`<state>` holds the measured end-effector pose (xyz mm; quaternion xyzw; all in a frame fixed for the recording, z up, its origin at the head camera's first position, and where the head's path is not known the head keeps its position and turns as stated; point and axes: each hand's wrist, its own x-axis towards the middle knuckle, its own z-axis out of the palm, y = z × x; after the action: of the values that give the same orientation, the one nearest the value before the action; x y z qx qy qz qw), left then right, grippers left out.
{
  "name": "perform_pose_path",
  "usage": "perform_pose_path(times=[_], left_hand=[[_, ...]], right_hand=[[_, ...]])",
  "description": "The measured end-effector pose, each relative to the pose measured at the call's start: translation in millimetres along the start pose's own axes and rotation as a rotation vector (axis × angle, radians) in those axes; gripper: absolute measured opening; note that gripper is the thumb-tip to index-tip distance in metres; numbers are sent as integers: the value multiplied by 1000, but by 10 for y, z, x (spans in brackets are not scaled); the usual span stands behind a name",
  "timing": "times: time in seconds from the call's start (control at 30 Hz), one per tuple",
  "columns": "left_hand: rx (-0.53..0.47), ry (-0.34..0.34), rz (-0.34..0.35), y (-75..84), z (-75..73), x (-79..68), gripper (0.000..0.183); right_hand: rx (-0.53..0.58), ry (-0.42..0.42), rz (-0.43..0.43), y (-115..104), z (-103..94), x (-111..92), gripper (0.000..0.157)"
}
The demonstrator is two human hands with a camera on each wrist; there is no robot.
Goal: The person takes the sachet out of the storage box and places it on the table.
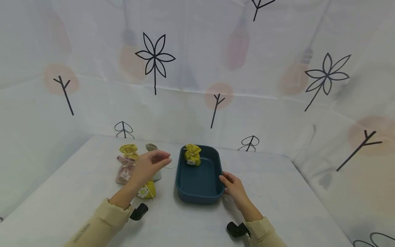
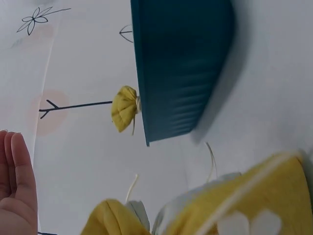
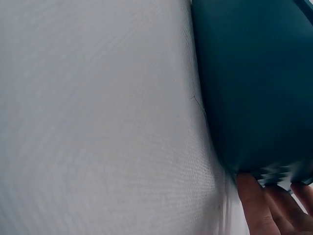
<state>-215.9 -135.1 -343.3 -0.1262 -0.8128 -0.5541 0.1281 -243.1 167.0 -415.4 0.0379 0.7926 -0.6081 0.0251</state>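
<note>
A dark blue rectangular bin (image 1: 199,181) stands on the white table, with a yellow drawstring pouch (image 1: 192,156) inside at its far left corner. My right hand (image 1: 234,188) grips the bin's right side, thumb at the rim and fingers against the outer wall; in the right wrist view the fingertips (image 3: 252,196) touch the wall low down. Left of the bin, my left hand (image 1: 149,164) is raised over a group of pouches, its fingers extended and holding nothing. Below it lies a yellow pouch with a white flower (image 1: 147,190); a pink pouch (image 1: 123,173) sits beside its wrist.
Behind the pink pouch is another yellow pouch (image 1: 129,150). A grey pouch (image 1: 151,146) is partly hidden by my left hand. A patterned white cloth (image 1: 191,109) hangs behind the table. Dark wrist cameras (image 1: 237,229) project near both sleeves.
</note>
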Motion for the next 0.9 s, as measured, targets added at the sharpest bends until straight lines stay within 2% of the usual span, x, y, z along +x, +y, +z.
perform_pose_path(times=[0.23, 0.53, 0.67, 0.7, 0.9], left_hand=[[-37, 4, 47, 42, 171, 83, 27], [-54, 22, 17, 35, 308, 165, 28], [-60, 24, 33, 9, 352, 216, 27], [-58, 26, 43, -45, 369, 244, 26], [-35, 26, 47, -48, 429, 322, 22]], right_hand=[[10, -11, -7, 23, -4, 2, 46], [12, -11, -12, 7, -3, 5, 46], [10, -14, -16, 1, 0, 5, 46], [7, -15, -17, 2, 0, 4, 46], [9, -12, -15, 9, -2, 11, 45]])
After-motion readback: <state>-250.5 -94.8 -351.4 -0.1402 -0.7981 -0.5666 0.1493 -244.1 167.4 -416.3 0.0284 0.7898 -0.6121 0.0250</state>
